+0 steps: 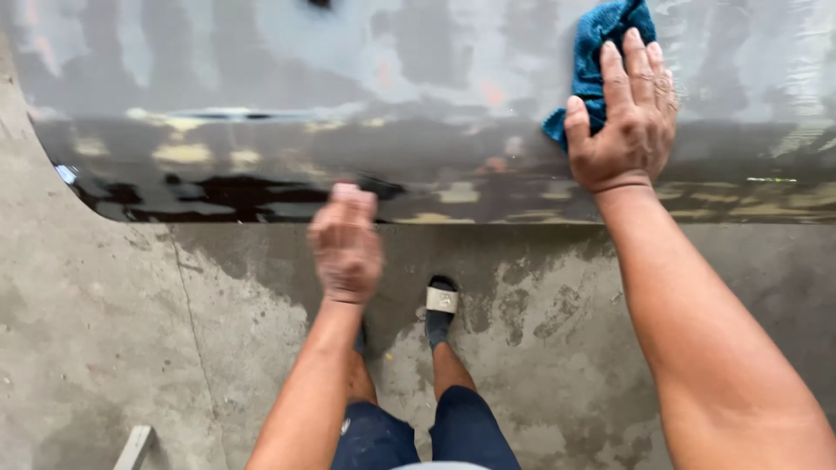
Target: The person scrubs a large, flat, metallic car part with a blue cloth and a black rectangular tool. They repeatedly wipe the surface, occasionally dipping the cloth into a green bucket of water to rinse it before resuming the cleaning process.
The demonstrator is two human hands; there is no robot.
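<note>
Nearest, at the bottom edge: dark blue shorts (418, 435) over two bent knees, bare lower legs below them. Bottom left corner: end of a pale flat bar (133, 448) lying on the floor, kind not clear. Next out: wet, patchy concrete floor (104, 331) with darker damp stains and a thin crack line; one foot in a black sandal with a pale strap (441, 300) planted on it, the other foot mostly hidden behind the left forearm. Above that: left hand (346, 244), blurred, fingers curled loosely inward, nothing seen in its grip, held in the air just in front of the lower edge of the panel; contact with the panel cannot be told. Farther right: right hand (623, 122), palm flat and fingers spread straight, pressing a blue microfibre cloth (601, 52) against the panel; cloth bunched under the fingers and palm, one corner showing below the thumb, the rest rising above the fingertips to the top edge of the view. Farthest: glossy grey car body panel (348, 78) spanning the whole width, wet-looking and streaked with reflections, darker along its lower band, curved off at the lower left corner where the floor shows beside it.
</note>
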